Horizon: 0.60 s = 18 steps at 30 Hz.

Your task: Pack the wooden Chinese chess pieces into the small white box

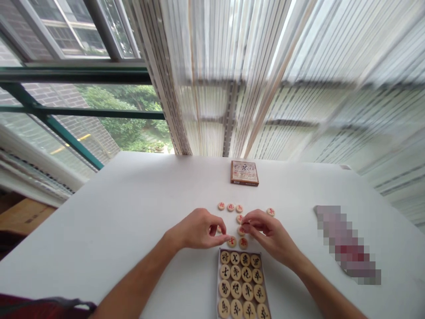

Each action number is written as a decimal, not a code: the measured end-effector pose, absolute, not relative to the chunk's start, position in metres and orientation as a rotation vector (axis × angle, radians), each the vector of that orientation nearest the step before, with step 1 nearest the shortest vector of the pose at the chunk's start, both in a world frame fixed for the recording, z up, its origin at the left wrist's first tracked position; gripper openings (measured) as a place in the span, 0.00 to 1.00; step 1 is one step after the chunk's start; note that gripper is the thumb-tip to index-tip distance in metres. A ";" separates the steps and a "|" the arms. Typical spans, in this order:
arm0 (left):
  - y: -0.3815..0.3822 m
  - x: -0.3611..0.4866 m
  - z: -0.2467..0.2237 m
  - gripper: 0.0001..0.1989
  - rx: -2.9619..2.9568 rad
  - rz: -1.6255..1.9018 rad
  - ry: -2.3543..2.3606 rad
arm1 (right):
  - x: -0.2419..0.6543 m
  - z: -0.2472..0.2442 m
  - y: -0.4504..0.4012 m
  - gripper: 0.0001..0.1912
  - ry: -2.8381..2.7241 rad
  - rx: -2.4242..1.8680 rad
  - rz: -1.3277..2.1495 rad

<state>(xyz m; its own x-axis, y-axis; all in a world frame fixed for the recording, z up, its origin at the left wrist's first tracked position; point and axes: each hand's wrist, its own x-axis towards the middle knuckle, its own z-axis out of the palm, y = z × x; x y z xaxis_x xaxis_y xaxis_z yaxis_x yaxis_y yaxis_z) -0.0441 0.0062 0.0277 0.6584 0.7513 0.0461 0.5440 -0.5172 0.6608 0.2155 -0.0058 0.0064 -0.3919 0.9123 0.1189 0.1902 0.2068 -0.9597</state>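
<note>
Several red pieces lay on my desk.
My left hand, slightly parted, looked empty; whether my nearly pinched right hand held one, I couldn't tell.

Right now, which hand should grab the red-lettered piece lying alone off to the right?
Probably the right hand: it is much closer to that piece. The left hand is farther left, near other pieces.

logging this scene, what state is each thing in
Tray, uncovered
Black-marked pieces, face up, in rows
Red-marked pieces, loose, visible ones face up
Printed box, lying flat
Curtain, drawn across the middle and right
Window, open or shut unclear
Left hand, curled, grip unclear
Right hand, curled, grip unclear
Pixelated item, state hidden
</note>
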 end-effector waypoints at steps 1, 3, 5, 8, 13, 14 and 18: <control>0.005 -0.045 0.029 0.10 2.214 0.377 0.980 | 0.215 0.008 -0.007 0.08 -1.750 -1.025 1.239; 0.005 -0.048 0.028 0.09 2.097 0.271 0.943 | 0.214 0.010 -0.010 0.07 -1.778 -0.999 1.237; 0.006 -0.051 0.027 0.10 1.954 0.176 0.914 | 0.212 0.013 -0.014 0.07 -1.834 -0.986 1.214; 0.006 -0.052 0.027 0.10 1.790 0.065 0.892 | 0.209 0.019 -0.021 0.06 -1.969 -0.965 1.144; 0.005 -0.051 0.026 0.06 1.702 0.026 0.885 | 0.201 0.023 -0.030 0.08 -2.088 -0.930 1.173; 0.005 -0.050 0.025 0.05 1.687 0.024 0.881 | 0.200 0.023 -0.031 0.08 -2.089 -0.934 1.204; 0.004 -0.049 0.024 0.04 1.659 0.020 0.860 | 0.198 0.020 -0.035 0.12 -2.133 -0.923 1.221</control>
<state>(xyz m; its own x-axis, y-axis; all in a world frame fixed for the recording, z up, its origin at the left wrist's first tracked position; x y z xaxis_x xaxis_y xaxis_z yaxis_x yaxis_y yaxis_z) -0.0490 0.0038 0.0243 0.7262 0.5382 -0.4278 0.5182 -0.0196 0.8550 0.1984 -0.0349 0.0200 -0.6388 0.7634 0.0953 0.3042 0.3644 -0.8801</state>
